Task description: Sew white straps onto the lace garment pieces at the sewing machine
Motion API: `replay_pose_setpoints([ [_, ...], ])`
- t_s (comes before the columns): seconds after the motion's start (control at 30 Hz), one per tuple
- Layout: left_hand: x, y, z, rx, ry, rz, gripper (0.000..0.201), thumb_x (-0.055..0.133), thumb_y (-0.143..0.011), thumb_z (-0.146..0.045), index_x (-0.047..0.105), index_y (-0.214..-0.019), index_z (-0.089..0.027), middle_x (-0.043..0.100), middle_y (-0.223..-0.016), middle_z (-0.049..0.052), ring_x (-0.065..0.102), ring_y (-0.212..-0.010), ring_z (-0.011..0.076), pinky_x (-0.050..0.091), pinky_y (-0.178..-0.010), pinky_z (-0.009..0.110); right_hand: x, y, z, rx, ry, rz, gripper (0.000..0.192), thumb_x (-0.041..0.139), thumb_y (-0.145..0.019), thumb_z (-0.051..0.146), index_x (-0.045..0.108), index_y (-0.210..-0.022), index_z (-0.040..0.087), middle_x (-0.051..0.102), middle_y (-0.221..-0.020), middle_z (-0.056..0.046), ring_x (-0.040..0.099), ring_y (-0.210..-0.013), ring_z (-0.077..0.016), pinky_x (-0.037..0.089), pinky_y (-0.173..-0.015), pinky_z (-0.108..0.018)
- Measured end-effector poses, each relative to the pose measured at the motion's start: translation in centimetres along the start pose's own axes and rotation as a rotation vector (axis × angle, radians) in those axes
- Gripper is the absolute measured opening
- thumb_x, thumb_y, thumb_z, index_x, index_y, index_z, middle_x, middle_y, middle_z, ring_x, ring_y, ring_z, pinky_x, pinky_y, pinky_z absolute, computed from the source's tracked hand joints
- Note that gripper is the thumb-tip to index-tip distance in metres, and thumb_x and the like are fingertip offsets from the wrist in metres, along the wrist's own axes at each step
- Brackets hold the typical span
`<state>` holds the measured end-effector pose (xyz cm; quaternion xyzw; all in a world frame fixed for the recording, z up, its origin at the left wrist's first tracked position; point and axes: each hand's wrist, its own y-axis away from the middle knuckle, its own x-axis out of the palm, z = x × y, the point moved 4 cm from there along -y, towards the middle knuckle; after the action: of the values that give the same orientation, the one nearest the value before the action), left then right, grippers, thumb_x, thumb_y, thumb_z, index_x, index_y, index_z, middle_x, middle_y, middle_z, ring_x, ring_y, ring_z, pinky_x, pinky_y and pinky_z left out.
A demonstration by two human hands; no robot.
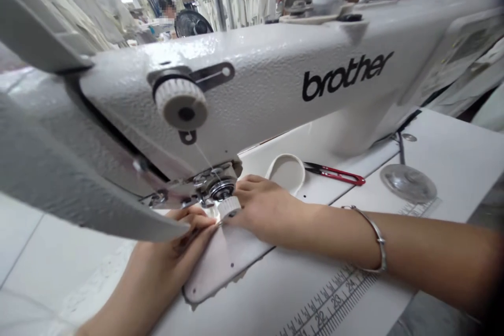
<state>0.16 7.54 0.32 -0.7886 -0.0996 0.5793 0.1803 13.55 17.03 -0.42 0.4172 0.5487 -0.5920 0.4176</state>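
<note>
Lower centre of the frame: white fabric piece [224, 262] lying flat on the sewing machine [252, 79] bed, under both hands. Left hand [185, 236] pressed on its left edge, fingers flat and close together; right hand [263, 207] resting on its upper edge, fingertips hidden behind the machine head, spread impossible to tell. Red thread snips [338, 173] right of centre, well apart from the fingers.

two hands, left hand [185, 239] and right hand [262, 207]; one sewing machine [275, 79]; one red thread snips [338, 173]; one bracelet [376, 236]; one printed ruler [334, 299].
</note>
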Motion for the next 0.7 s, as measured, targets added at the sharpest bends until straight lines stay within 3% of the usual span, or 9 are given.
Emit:
replay_pose_setpoints([
  [0.17, 0.1, 0.0, 0.5, -0.079, 0.045, -0.01, 0.022, 0.052, -0.091, -0.044, 0.067, -0.087, -0.027, 0.067, -0.08, -0.003, 0.067, -0.069, 0.0141, 0.052, -0.057, 0.022, 0.2, -0.3, -0.7, -0.051, -0.059, 0.004, 0.018, 0.055, -0.089, 0.01, 0.066, -0.098, 0.02, 0.064, -0.096, -0.004, 0.053, -0.086, -0.019, 0.044, -0.079, -0.03],
  [0.3, 0.0, 0.1, 0.8, -0.071, 0.045, -0.009, 0.025, 0.051, -0.091, -0.046, 0.068, -0.086, -0.027, 0.067, -0.077, -0.002, 0.065, -0.063, 0.0149, 0.052, -0.054, 0.022, 0.6, 0.1, -1.2, 0.005, -0.129, -0.052, 0.016, 0.051, -0.091, 0.015, 0.065, -0.096, 0.018, 0.063, -0.096, -0.004, 0.053, -0.085, -0.0183, 0.045, -0.082, -0.031],
  [0.47, -0.4, 0.1, 0.9, -0.019, -0.05, 0.037, 0.027, 0.047, -0.094, -0.043, 0.066, -0.085, -0.025, 0.06, -0.064, -0.003, 0.051, -0.043, 0.0131, 0.04, -0.036, 0.023, 0.8, 0.3, -1.3, -0.026, -0.226, -0.136, 0.015, 0.049, -0.089, 0.015, 0.064, -0.09, 0.017, 0.063, -0.098, -0.006, 0.055, -0.089, -0.0187, 0.045, -0.087, -0.034],
  [0.6, -0.4, -0.1, 0.5, 0.084, -0.058, 0.101, 0.026, 0.044, -0.096, -0.033, 0.064, -0.081, -0.025, 0.059, -0.062, -0.004, 0.058, -0.05, 0.0127, 0.049, -0.048, 0.021, 0.8, 0.3, -1.4, -0.011, -0.276, -0.128, 0.014, 0.05, -0.086, 0.013, 0.063, -0.092, 0.017, 0.064, -0.097, -0.005, 0.056, -0.092, -0.0191, 0.043, -0.088, -0.034],
  [0.7, -0.4, 0.0, 0.1, 0.211, -0.11, 0.092, 0.021, 0.043, -0.096, -0.026, 0.064, -0.094, -0.024, 0.067, -0.077, 0.0, 0.064, -0.062, 0.0144, 0.052, -0.054, 0.022, 0.7, 0.1, -1.4, 0.056, -0.34, -0.12, 0.01, 0.052, -0.086, 0.015, 0.062, -0.086, 0.018, 0.064, -0.092, -0.005, 0.056, -0.088, -0.019, 0.043, -0.084, -0.033],
])
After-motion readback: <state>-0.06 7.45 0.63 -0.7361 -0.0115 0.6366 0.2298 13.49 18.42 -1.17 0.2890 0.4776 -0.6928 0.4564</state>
